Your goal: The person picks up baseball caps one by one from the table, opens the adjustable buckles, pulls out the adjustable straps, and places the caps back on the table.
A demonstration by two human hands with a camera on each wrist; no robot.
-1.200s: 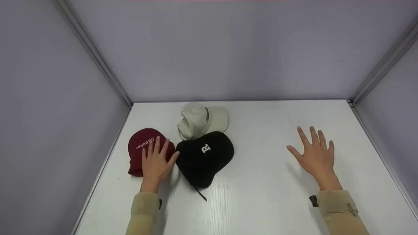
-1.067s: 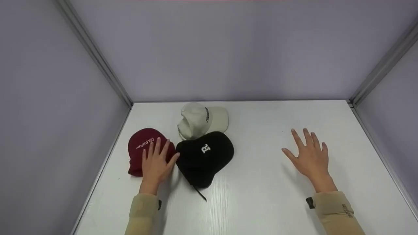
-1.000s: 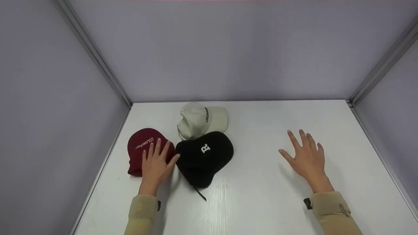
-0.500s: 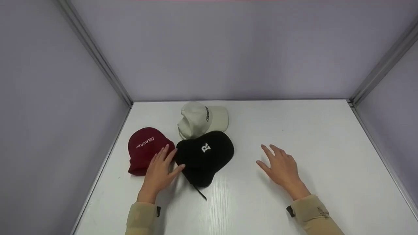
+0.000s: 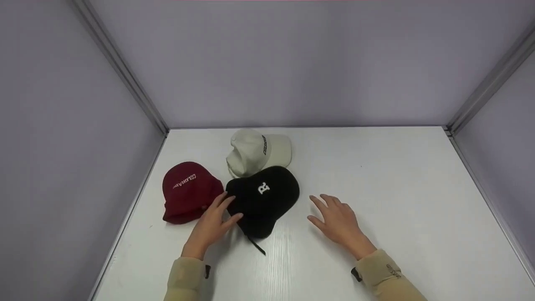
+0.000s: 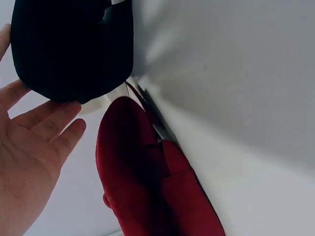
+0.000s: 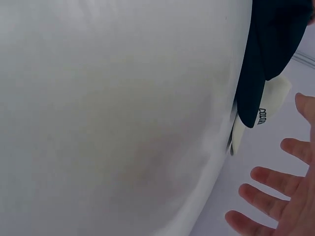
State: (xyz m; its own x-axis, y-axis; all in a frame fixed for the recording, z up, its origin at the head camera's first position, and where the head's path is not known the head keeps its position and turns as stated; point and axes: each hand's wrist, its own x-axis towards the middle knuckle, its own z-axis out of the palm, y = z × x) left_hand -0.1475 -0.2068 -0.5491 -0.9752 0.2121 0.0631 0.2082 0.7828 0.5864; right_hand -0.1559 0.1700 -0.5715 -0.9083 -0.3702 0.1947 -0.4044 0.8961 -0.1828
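Observation:
In the head view a black baseball cap [image 5: 267,207] with a white letter R lies on the white table, its thin strap trailing toward the front. My left hand [image 5: 212,223] is at the cap's left side, fingers spread and slightly bent; in the left wrist view its fingertips [image 6: 71,109] overlap the cap's edge. A dark red cap [image 5: 188,194] with white lettering lies just left of that hand. My right hand [image 5: 337,219] hovers to the right of the black cap, apart from it, fingers loosely spread and holding nothing.
Behind the black cap lies a beige cap [image 5: 248,152] with dark lettering, its brim to the right. The white table [image 5: 418,188] is bounded by grey panels at the left [image 5: 75,167], back [image 5: 301,62] and right [image 5: 510,117].
The right hand has moved left and toward the front, nearing the black cap. My left hand has slid off the red cap, right and frontward, to the black cap's edge. The caps stay put.

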